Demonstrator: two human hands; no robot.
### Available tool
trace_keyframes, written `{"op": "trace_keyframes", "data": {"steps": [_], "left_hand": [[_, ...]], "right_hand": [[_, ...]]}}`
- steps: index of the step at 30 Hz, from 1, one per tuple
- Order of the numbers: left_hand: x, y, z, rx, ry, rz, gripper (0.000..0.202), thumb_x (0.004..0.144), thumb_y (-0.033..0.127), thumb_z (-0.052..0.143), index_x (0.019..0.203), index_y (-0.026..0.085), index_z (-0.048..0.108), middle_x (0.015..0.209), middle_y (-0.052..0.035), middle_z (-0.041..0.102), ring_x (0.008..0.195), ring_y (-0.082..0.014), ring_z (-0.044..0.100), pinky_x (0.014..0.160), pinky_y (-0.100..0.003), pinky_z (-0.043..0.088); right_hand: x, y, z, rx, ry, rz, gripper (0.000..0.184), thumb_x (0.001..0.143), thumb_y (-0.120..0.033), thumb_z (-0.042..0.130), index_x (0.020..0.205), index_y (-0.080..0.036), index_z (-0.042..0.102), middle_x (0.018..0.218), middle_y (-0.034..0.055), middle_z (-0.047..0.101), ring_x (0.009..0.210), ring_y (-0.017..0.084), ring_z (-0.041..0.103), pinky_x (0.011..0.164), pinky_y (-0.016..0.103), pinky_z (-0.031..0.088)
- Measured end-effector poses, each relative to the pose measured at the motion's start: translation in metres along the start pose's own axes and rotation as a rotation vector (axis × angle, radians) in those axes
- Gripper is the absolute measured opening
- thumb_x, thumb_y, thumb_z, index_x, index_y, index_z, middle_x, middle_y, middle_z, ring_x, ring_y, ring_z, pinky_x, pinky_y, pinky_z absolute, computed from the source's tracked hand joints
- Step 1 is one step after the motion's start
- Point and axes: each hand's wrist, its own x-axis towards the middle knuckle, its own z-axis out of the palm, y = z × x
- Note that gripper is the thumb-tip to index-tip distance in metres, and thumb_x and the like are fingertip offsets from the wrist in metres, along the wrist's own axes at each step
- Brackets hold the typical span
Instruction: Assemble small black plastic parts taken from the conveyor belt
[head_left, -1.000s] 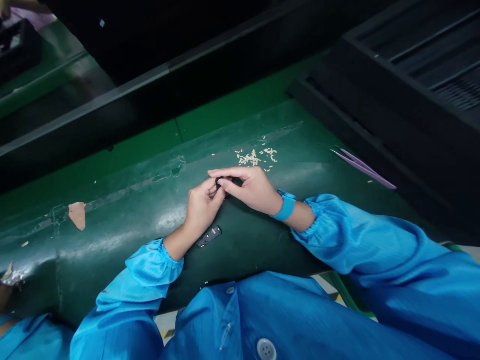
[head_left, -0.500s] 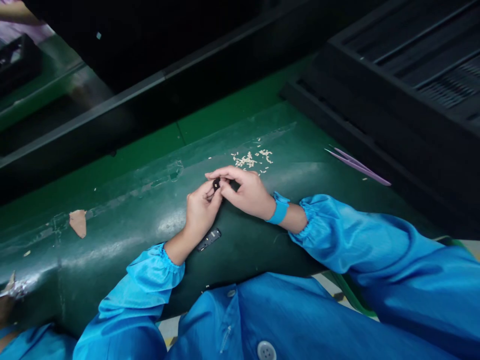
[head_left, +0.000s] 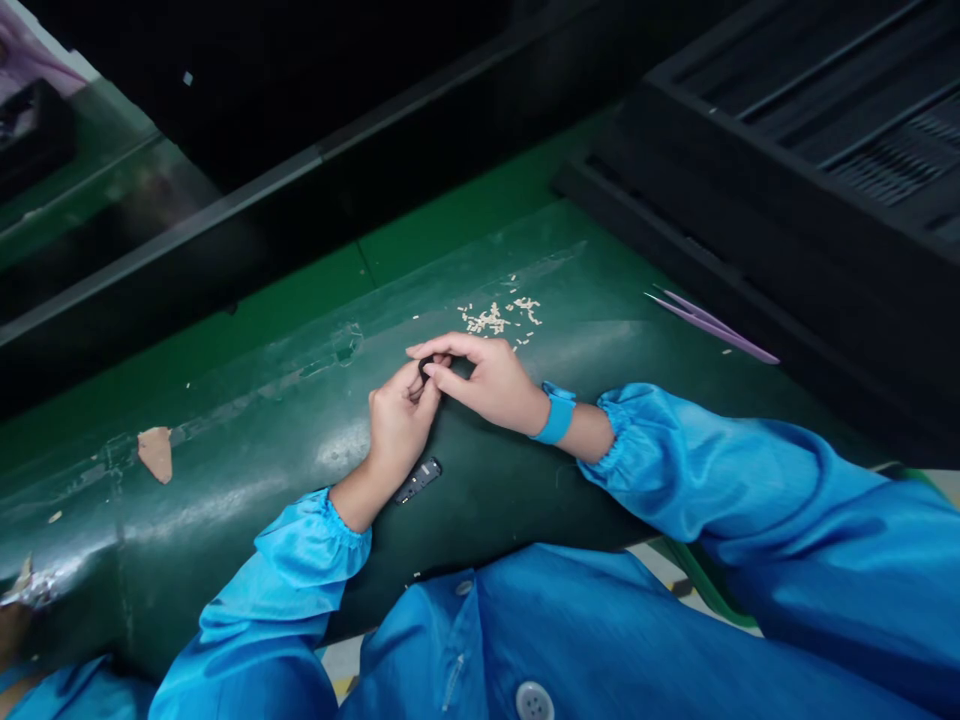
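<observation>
My left hand (head_left: 401,415) is closed on a small black part (head_left: 425,368), mostly hidden by my fingers. From the right, my right hand (head_left: 487,380) meets it, thumb pressed onto the same part and forefinger reaching over the top. Just below my left hand, a flat black electronic piece (head_left: 418,481) with small metal contacts lies on the green mat. Beyond my fingers is a loose scatter of tiny pale pieces (head_left: 491,319). Purple tweezers (head_left: 712,325) rest to the right of my right hand.
A large black tray or crate (head_left: 772,230) stands at the right. A dark ledge (head_left: 315,160) runs along the back of the green mat (head_left: 255,440). Toward the left lies a torn brown scrap (head_left: 156,454). Part of another person's blue sleeve (head_left: 82,690) shows at lower left.
My right thumb has shifted over the small black part, covering more of it. The view has moved slightly; the loose things on the mat stay put.
</observation>
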Motion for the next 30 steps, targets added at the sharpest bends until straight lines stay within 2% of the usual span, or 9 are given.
{"op": "trace_keyframes", "data": {"steps": [5, 8, 11, 14, 17, 20, 23, 27, 30], "left_hand": [[-0.001, 0.000, 0.000, 0.140, 0.032, 0.022, 0.015, 0.094, 0.028, 0.062, 0.091, 0.018, 0.072, 0.081, -0.0014, 0.077, 0.076, -0.0151, 0.071, 0.072, -0.025, 0.054], [0.001, 0.000, 0.000, -0.007, 0.009, -0.003, 0.019, 0.093, 0.032, 0.065, 0.102, 0.017, 0.073, 0.094, -0.0039, 0.079, 0.083, -0.0162, 0.074, 0.077, -0.027, 0.057], [0.005, -0.001, 0.000, -0.239, -0.018, -0.093, 0.032, 0.089, 0.038, 0.072, 0.112, 0.016, 0.072, 0.107, -0.0093, 0.079, 0.090, -0.0204, 0.077, 0.082, -0.032, 0.062], [0.008, -0.004, -0.001, -0.352, -0.034, -0.163, 0.039, 0.085, 0.043, 0.077, 0.112, 0.015, 0.072, 0.109, -0.0123, 0.079, 0.093, -0.0233, 0.078, 0.080, -0.034, 0.064], [0.009, -0.005, -0.001, -0.379, -0.033, -0.150, 0.038, 0.085, 0.044, 0.078, 0.110, 0.016, 0.072, 0.104, -0.0111, 0.080, 0.090, -0.0218, 0.078, 0.079, -0.032, 0.064], [0.009, -0.005, -0.002, -0.346, -0.064, -0.111, 0.036, 0.086, 0.045, 0.075, 0.108, 0.016, 0.073, 0.103, -0.0101, 0.080, 0.092, -0.0217, 0.077, 0.086, -0.034, 0.063], [0.009, -0.005, -0.004, -0.284, -0.120, -0.075, 0.037, 0.089, 0.047, 0.072, 0.109, 0.017, 0.074, 0.105, -0.0106, 0.080, 0.097, -0.0232, 0.077, 0.093, -0.037, 0.061], [0.009, -0.002, -0.006, -0.218, -0.151, -0.051, 0.034, 0.091, 0.046, 0.068, 0.108, 0.017, 0.075, 0.106, -0.0111, 0.080, 0.098, -0.0240, 0.077, 0.091, -0.037, 0.061], [0.010, 0.001, -0.006, -0.209, -0.141, -0.039, 0.033, 0.092, 0.045, 0.068, 0.108, 0.017, 0.076, 0.105, -0.0111, 0.080, 0.097, -0.0240, 0.076, 0.090, -0.038, 0.061]], "right_hand": [[-0.001, -0.002, 0.001, -0.057, 0.027, -0.023, 0.028, 0.086, -0.013, 0.055, 0.105, -0.022, 0.074, 0.111, 0.0027, 0.079, 0.093, 0.018, 0.075, 0.088, 0.034, 0.060], [-0.001, -0.002, -0.001, -0.028, 0.071, -0.030, 0.029, 0.088, -0.012, 0.051, 0.105, -0.020, 0.072, 0.110, 0.0045, 0.079, 0.096, 0.018, 0.075, 0.088, 0.034, 0.060], [0.001, -0.003, -0.005, -0.017, 0.136, -0.011, 0.025, 0.092, -0.016, 0.048, 0.101, -0.020, 0.071, 0.103, 0.0045, 0.078, 0.093, 0.018, 0.074, 0.087, 0.035, 0.060], [0.003, -0.003, -0.010, -0.113, 0.201, -0.059, 0.020, 0.094, -0.020, 0.049, 0.094, -0.022, 0.069, 0.093, 0.0039, 0.074, 0.086, 0.018, 0.070, 0.083, 0.036, 0.059], [0.006, -0.002, -0.012, -0.208, 0.231, -0.146, 0.013, 0.092, -0.026, 0.059, 0.097, -0.021, 0.069, 0.088, 0.0052, 0.066, 0.082, 0.019, 0.064, 0.079, 0.036, 0.058], [0.006, 0.001, -0.010, -0.216, 0.146, -0.175, 0.021, 0.087, -0.023, 0.063, 0.106, -0.020, 0.071, 0.099, 0.0081, 0.066, 0.091, 0.021, 0.064, 0.083, 0.037, 0.057], [0.004, 0.002, -0.007, -0.147, 0.015, -0.148, 0.026, 0.084, -0.016, 0.059, 0.106, -0.021, 0.072, 0.107, 0.0072, 0.072, 0.099, 0.021, 0.068, 0.090, 0.037, 0.057], [0.002, 0.003, -0.005, -0.056, -0.023, -0.011, 0.029, 0.081, -0.014, 0.058, 0.103, -0.020, 0.076, 0.096, 0.0025, 0.078, 0.085, 0.017, 0.071, 0.083, 0.031, 0.058], [0.002, 0.004, -0.005, -0.031, -0.023, 0.020, 0.028, 0.082, -0.017, 0.060, 0.104, -0.019, 0.077, 0.090, 0.0023, 0.078, 0.082, 0.016, 0.071, 0.078, 0.030, 0.058]]}}
